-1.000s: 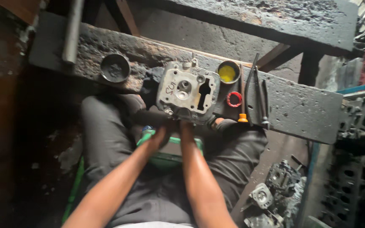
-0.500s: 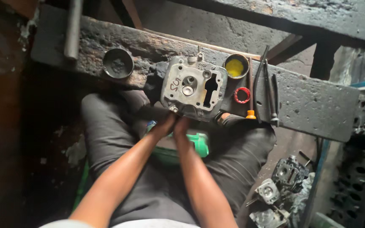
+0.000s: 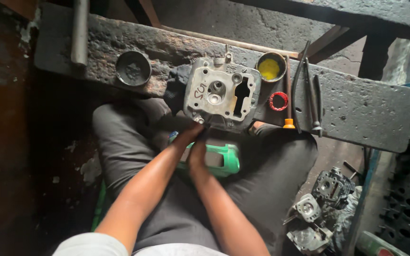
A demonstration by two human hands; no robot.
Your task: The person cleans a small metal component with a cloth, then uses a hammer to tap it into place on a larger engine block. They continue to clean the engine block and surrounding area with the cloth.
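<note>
Two hands met under a metal engine part at the edge of a sooty tabletop.

A round tin point(image 3: 271, 67) held yellow paste; a dark, shallow round cup point(image 3: 133, 68) beside a grey bar point(image 3: 79, 31) looked blackened inside. Between them sat the cast, pale-grey cylinder head point(image 3: 222, 93), boxy, with round bores and a keyhole-shaped slot, overhanging the rough, charred tabletop point(image 3: 366, 106). The left hand point(image 3: 189, 135) and right hand point(image 3: 198, 149) pressed together just below it, over a green plastic tool point(image 3: 224, 161) on the lap; their grip could not be told. A red ring point(image 3: 278, 101) lay near slim dark tools point(image 3: 313, 95).
</note>
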